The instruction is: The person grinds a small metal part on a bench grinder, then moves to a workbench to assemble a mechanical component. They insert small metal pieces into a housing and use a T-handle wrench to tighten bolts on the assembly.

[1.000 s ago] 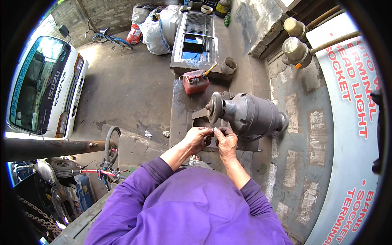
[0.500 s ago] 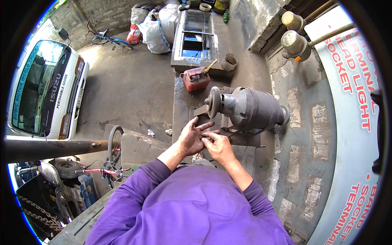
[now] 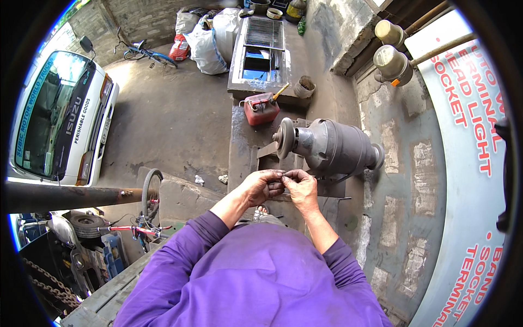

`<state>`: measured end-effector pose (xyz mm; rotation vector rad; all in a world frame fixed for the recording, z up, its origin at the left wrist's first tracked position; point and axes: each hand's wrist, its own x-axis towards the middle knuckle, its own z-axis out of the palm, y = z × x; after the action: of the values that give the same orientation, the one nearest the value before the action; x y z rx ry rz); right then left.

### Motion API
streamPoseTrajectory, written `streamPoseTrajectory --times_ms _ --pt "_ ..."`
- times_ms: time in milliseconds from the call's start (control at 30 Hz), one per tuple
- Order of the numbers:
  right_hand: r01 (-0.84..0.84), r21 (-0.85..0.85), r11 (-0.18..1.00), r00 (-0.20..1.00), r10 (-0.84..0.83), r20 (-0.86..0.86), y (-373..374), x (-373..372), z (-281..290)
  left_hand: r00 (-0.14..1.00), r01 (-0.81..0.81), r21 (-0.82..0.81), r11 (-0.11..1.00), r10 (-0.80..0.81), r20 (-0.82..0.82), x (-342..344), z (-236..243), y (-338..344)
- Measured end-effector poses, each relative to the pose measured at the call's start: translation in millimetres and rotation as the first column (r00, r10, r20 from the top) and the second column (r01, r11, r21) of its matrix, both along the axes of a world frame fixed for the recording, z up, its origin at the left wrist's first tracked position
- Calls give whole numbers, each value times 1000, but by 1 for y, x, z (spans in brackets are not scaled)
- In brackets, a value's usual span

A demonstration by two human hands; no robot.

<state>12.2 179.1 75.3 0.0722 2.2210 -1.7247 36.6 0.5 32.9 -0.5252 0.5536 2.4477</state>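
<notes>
My left hand (image 3: 261, 188) and my right hand (image 3: 299, 191) meet at the fingertips over my purple-sleeved forearms, both closed in a pinch around something too small to make out. Just beyond them sits a grey bench grinder (image 3: 340, 150) with a round wheel at each end, mounted on a dark metal stand (image 3: 269, 161). My sandalled foot (image 3: 260, 210) shows below my hands.
A red fuel can (image 3: 261, 111) stands behind the grinder. A white truck (image 3: 92, 131) and blue bicycle (image 3: 150, 57) are left, white sacks (image 3: 212, 49) at the back, a large sign (image 3: 468, 163) and capped pipes (image 3: 392, 68) right. A horizontal dark pipe (image 3: 71, 199) crosses the lower left.
Half a second ago my left fingers were spread with my right fingertips at its palm; now both hands' fingertips are back together in a pinch, similar to one second ago.
</notes>
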Motion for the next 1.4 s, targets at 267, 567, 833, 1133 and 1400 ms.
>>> streamPoseTrajectory --times_ms 267,567,833,1133,1400 --pt "-55 36 998 998 57 -41 -2 2 3 999 2 -91 996 -5 -32 -8 -5 -8" --pt "62 -54 997 997 -64 -38 -5 -2 -12 1000 -15 -170 985 18 17 -12 6 -2" --pt "38 104 994 994 -26 -106 -8 -12 -12 997 -6 -193 981 -9 -75 -26 -17 -2" --pt "60 45 997 988 -53 -143 -18 -19 -15 994 -75 -95 993 83 78 -28 -24 4" --pt "69 34 997 983 -62 -172 -24 -24 -5 977 -104 -30 994 108 182 -33 -23 9"
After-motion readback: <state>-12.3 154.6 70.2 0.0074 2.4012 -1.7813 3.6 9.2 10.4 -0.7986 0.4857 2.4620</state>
